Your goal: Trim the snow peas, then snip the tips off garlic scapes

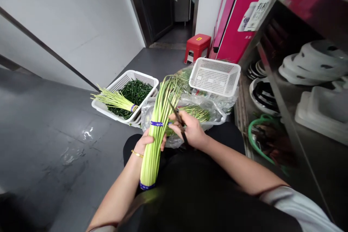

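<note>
My left hand point(145, 143) is wrapped round a long bunch of garlic scapes point(152, 152). Purple tape binds the bunch near its middle and at its lower end, while the loose tips fan out at the top. In my right hand point(191, 128) is a dark, narrow-bladed knife point(175, 111), its point up and to the left, close beside the scapes above the middle band. Part of its handle is hidden by my fingers. Just beyond my hands, a clear plastic bag point(217, 110) holds more thin green stems point(197, 112).
At left, a white basket point(99, 108) holds green chillies point(136, 92) with a taped bunch of scapes point(116, 101) on top. Another white basket point(214, 78) sits behind the bag. A red stool point(198, 45) stands farther back. Shelves with white containers point(323, 112) line the right.
</note>
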The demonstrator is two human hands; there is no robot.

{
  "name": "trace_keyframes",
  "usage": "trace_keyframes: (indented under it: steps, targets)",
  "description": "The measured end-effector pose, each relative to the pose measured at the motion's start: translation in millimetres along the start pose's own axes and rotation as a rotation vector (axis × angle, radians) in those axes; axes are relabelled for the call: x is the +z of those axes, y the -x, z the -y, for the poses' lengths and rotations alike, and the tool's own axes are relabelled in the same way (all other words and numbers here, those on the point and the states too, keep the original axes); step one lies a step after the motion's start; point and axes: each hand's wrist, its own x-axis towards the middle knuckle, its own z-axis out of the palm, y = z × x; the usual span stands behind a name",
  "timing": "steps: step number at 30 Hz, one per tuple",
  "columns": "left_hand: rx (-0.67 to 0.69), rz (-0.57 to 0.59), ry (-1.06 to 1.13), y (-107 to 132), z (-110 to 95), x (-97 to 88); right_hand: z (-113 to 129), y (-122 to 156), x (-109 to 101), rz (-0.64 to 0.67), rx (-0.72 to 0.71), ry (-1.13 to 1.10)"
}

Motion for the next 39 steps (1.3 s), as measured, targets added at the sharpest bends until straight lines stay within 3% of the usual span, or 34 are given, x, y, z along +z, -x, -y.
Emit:
trace_keyframes:
  steps: [4, 8, 11, 15, 18, 20, 24, 27, 30, 35, 37, 39]
  targets:
    - [-0.019, -0.048, -0.055, 0, -6, 7.3, -5, -14, 25, -0.005, -0.029, 0.106]
    - [-0.035, -0.179, -0.195, 0, -9, 10.9, -2, -16, 31, 0.013, -0.029, 0.112]
    - [-0.05, -0.203, -0.342, 2, -9, 8.4, 11, -27, 17, 0.049, 0.033, -0.086]
    - [-0.08, -0.142, -0.495, 8, -7, 3.0, 31, -46, -21, 0.012, 0.126, -0.424]
    - [-0.089, -0.121, -0.438, 13, -8, 3.6, 33, -45, -37, 0.004, 0.175, -0.413]
    - [-0.068, -0.12, -0.368, 15, -11, 6.9, 27, -34, -32, 0.065, 0.202, -0.28]
    - [0.001, -0.127, -0.352, 12, -18, 16.4, 13, -15, 1, 0.099, 0.148, 0.038]
    - [0.059, -0.159, -0.42, 9, -21, 19.8, 10, -13, 19, 0.085, 0.107, 0.069]
    - [0.103, -0.176, -0.546, 7, -21, 17.7, 13, -15, 21, 0.111, 0.196, -0.113]
    - [0.144, -0.277, -1.189, 10, -9, 15.8, 31, -20, 6, 0.164, 0.412, -0.668]
    - [0.07, -0.258, -1.365, 12, -4, 18.5, 35, -31, -5, 0.1, 0.4, -0.741]
    - [0.03, -0.172, -1.402, 15, -3, 19.8, 35, -46, -22, -0.01, 0.351, -0.749]
